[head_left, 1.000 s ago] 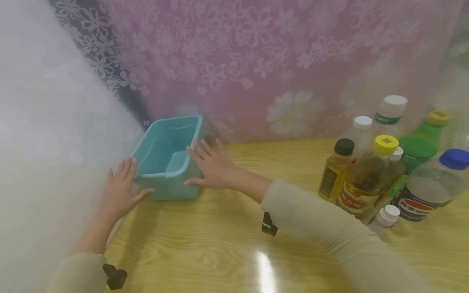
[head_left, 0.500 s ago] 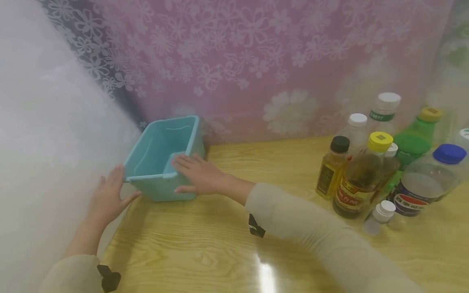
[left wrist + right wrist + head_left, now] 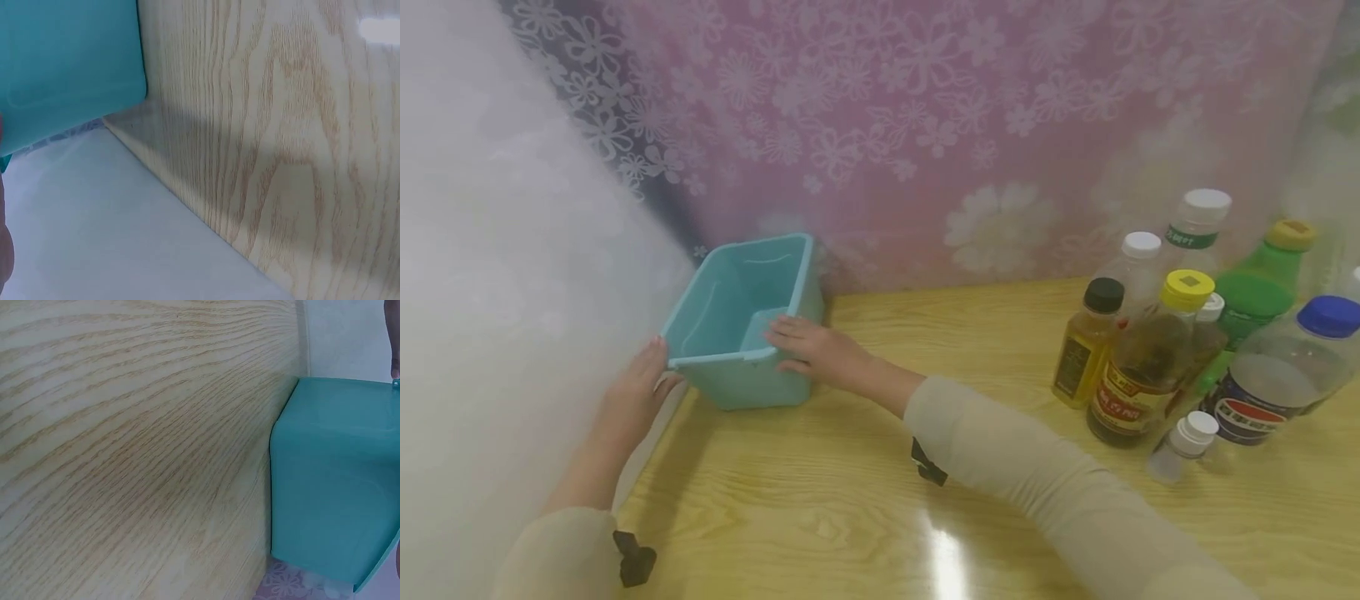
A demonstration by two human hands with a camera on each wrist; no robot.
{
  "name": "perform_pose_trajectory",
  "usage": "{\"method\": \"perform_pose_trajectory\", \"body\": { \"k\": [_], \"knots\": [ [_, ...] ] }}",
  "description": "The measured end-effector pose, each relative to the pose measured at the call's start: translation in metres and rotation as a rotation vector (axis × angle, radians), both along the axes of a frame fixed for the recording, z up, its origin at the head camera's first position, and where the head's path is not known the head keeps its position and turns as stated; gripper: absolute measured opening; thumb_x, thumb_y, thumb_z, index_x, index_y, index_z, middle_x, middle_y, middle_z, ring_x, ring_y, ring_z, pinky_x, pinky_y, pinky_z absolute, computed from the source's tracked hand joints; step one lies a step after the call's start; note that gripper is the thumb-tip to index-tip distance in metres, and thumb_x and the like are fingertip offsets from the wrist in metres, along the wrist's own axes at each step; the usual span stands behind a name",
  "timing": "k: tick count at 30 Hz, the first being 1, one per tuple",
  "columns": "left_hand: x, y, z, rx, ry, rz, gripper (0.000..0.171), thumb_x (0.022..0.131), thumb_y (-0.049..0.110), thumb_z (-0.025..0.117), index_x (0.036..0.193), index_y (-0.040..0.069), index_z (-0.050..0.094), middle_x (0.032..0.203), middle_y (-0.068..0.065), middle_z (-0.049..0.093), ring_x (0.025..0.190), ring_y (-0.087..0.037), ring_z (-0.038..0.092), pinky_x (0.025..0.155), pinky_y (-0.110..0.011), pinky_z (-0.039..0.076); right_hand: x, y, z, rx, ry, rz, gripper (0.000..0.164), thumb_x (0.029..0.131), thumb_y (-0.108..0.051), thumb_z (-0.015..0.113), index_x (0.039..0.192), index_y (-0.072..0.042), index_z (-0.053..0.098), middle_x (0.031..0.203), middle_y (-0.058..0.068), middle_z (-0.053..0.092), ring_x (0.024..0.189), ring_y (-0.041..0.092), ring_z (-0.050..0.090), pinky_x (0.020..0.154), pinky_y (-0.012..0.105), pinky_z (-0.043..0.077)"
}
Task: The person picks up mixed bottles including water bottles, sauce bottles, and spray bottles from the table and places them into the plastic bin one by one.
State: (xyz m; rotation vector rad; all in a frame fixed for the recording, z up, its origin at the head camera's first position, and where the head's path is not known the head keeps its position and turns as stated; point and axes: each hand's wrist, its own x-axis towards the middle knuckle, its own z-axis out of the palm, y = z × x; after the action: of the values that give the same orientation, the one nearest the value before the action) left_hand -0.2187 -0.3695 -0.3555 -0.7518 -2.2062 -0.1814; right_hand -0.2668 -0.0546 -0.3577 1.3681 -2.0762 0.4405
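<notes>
On the left part of a shiny yellow wooden table [image 3: 842, 475], standing upright, a blue-green plastic box [image 3: 748, 387] with tall sides and an open top; just beside it at the left, a plain white wall or sheet [image 3: 512, 250]; behind it, a pink cloth [image 3: 880, 208] with white flowers; at the box's near left corner, the left hand [image 3: 631, 402], fingers bent over the rim, thumb lower on the outside, nearly closed up with the corner held between; on the box's right edge, by the near corner, the right hand [image 3: 822, 353], fingers close together over the rim, thumb down the outside, holding the edge; on both arms, long cream cloth sleeves [image 3: 1000, 454]; well apart from the box, at the right, bottles standing up: a small square bottle with a black cap [image 3: 1078, 362] and golden stuff inside; just beside it, a clear bottle with a yellow cap [image 3: 1126, 404] and dark brown stuff inside; near that, a tiny clear bottle with a white cap [image 3: 1180, 452]; farther right, a big clear bottle with a blue cap [image 3: 1255, 412]; behind, a green bottle with a gold cap [image 3: 1251, 302] and a tall clear bottle with a white cap [image 3: 1195, 236].
</notes>
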Motion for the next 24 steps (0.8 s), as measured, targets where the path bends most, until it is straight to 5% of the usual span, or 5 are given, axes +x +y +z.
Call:
{"method": "perform_pose_trajectory", "body": {
  "k": [9, 14, 16, 21, 24],
  "knots": [
    [0.005, 0.006, -0.001, 0.068, 0.005, 0.002, 0.038, 0.08, -0.002, 0.066, 0.116, -0.011, 0.059, 0.117, -0.029, 0.059, 0.104, -0.047, 0.059, 0.091, -0.051, 0.049, -0.003, 0.003, -0.004, -0.095, 0.136, 0.016, 0.036, 0.089, -0.023, 0.066, 0.118, -0.001, 0.065, 0.116, 0.009, 0.068, 0.113, 0.021, 0.061, 0.109, 0.029, 0.042],
    [0.004, 0.013, -0.002, 0.076, 0.044, -0.013, 0.037, 0.095, 0.019, 0.051, 0.113, -0.011, 0.061, 0.113, -0.029, 0.061, 0.101, -0.046, 0.061, 0.104, -0.027, 0.042, -0.003, 0.011, -0.005, -0.105, 0.197, 0.011, 0.035, 0.088, -0.024, 0.067, 0.116, -0.002, 0.066, 0.114, 0.007, 0.069, 0.112, 0.02, 0.062, 0.107, 0.028, 0.044],
    [0.005, 0.016, -0.003, 0.073, 0.053, -0.016, 0.045, 0.096, 0.028, 0.045, 0.113, -0.011, 0.061, 0.113, -0.029, 0.062, 0.1, -0.046, 0.061, 0.104, -0.027, 0.042, -0.002, 0.014, -0.006, -0.124, 0.208, 0.018, 0.034, 0.087, -0.023, 0.069, 0.115, -0.003, 0.067, 0.113, 0.007, 0.069, 0.111, 0.02, 0.063, 0.105, 0.027, 0.046],
    [0.006, 0.019, -0.005, 0.079, 0.051, -0.021, 0.036, 0.083, 0.006, 0.065, 0.116, -0.01, 0.06, 0.116, -0.027, 0.061, 0.103, -0.045, 0.061, 0.093, -0.043, 0.049, -0.003, 0.017, -0.009, -0.146, 0.2, 0.023, 0.034, 0.086, -0.024, 0.07, 0.114, -0.004, 0.068, 0.113, 0.008, 0.069, 0.111, 0.021, 0.063, 0.102, 0.024, 0.048],
    [0.006, 0.017, -0.005, 0.06, 0.05, -0.044, 0.038, 0.088, 0.013, 0.06, 0.118, -0.01, 0.059, 0.117, -0.027, 0.061, 0.104, -0.046, 0.06, 0.1, -0.036, 0.047, -0.004, 0.018, -0.009, -0.14, 0.219, 0.016, 0.034, 0.086, -0.025, 0.069, 0.114, -0.004, 0.068, 0.113, 0.008, 0.069, 0.111, 0.021, 0.063, 0.101, 0.023, 0.048]
  ]
}}
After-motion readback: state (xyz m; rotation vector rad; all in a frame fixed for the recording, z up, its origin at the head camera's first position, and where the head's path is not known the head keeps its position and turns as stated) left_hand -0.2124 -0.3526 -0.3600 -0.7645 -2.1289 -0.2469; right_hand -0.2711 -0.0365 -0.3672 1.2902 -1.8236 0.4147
